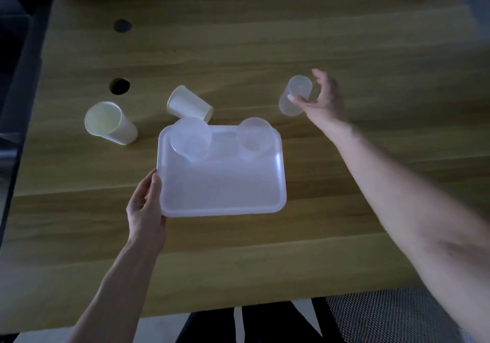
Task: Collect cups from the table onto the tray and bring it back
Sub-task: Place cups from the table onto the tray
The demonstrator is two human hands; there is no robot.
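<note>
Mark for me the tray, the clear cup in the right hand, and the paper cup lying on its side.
tray [222,191], head view, bare floor of the tray.
clear cup [294,96], head view, its side wall.
paper cup lying on its side [187,103], head view, its side wall.

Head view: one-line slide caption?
Left hand grips the tray holding two clear cups; right hand holds a third clear cup; two paper cups remain on the table.

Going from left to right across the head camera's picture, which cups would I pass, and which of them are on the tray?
Upright paper cup on the table → paper cup on its side on the table → left clear cup on the tray → right clear cup on the tray → clear cup held by the right hand.
</note>
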